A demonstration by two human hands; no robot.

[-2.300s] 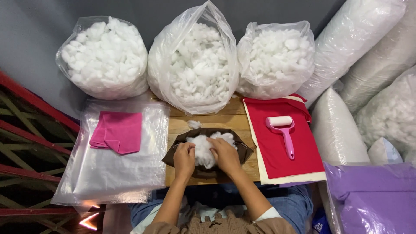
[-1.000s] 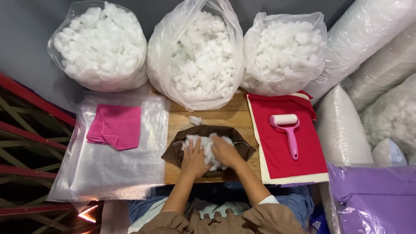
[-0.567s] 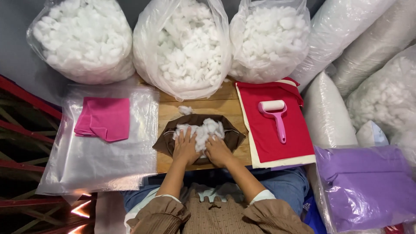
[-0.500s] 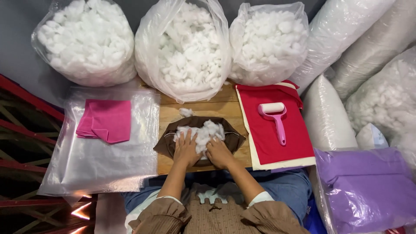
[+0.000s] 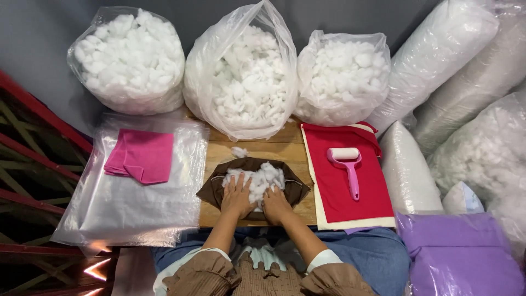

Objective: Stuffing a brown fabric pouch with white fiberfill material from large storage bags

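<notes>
Three clear plastic sacks of white fibre filling stand along the far wall: the left sack point(image 5: 129, 60), the open middle sack point(image 5: 241, 77) nearest the work, apparently so that filling is within reach, and the right sack point(image 5: 342, 77). Further packed bags point(image 5: 466, 82) are stacked at the right. On the wooden table point(image 5: 257, 151) lie a flat clear plastic sheet point(image 5: 131, 203) bearing a folded pink cloth point(image 5: 141, 161), and a red cloth point(image 5: 345, 181) with a pink lint roller point(image 5: 348, 167) on it. At centre, just before the person, a brown fabric cover point(image 5: 249, 186) lies open with a wad of white filling point(image 5: 257, 178) in its mouth. The left hand point(image 5: 236, 194) and right hand point(image 5: 275, 204) press flat on it, fingers spread and grasping nothing, seemingly tamping the filling down.
</notes>
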